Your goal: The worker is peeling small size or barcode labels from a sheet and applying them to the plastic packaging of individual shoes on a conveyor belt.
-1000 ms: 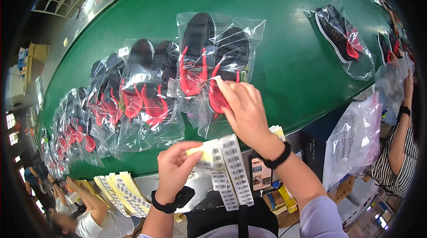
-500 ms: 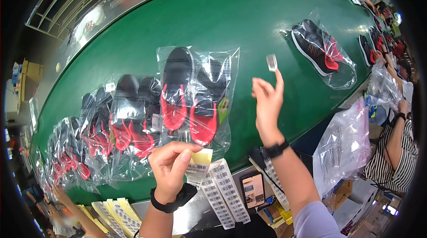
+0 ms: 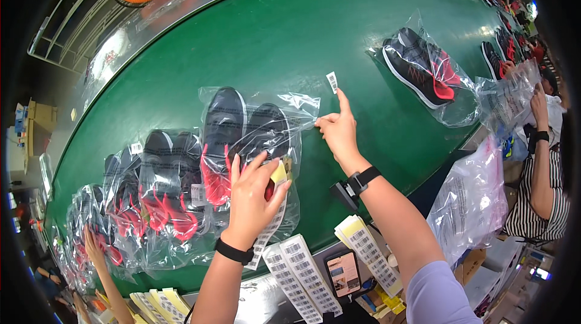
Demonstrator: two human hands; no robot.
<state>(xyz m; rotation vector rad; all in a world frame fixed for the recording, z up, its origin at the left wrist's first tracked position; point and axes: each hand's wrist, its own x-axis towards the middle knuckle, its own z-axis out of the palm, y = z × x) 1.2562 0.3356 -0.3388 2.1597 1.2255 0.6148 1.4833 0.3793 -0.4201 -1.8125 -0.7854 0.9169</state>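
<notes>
A pair of black-and-red sneakers [image 3: 225, 119] lies in a clear plastic bag [image 3: 293, 136] on the green table. My left hand [image 3: 253, 203] rests over the near part of this bag, fingers partly spread. A strip of barcode labels [image 3: 270, 231] with yellow backing runs between its fingers. At the bag's right edge, my right hand [image 3: 341, 136] pinches the plastic, drawing it taut. Its index finger points out, with a small white barcode sticker [image 3: 331, 82] stuck to the tip.
More bagged sneakers [image 3: 158, 166] line up on the left, where another person's hand [image 3: 94, 251] reaches in. Another bagged pair [image 3: 417, 66] lies far right, near a co-worker in stripes. Label sheets [image 3: 302, 275], a phone [image 3: 343, 274] and plastic bags [image 3: 466, 203] sit along the near edge.
My left hand has moved up from the near edge onto the bag, bringing the label strip. My right hand has shifted left and taken hold of the bag's edge, sticker still on its fingertip.
</notes>
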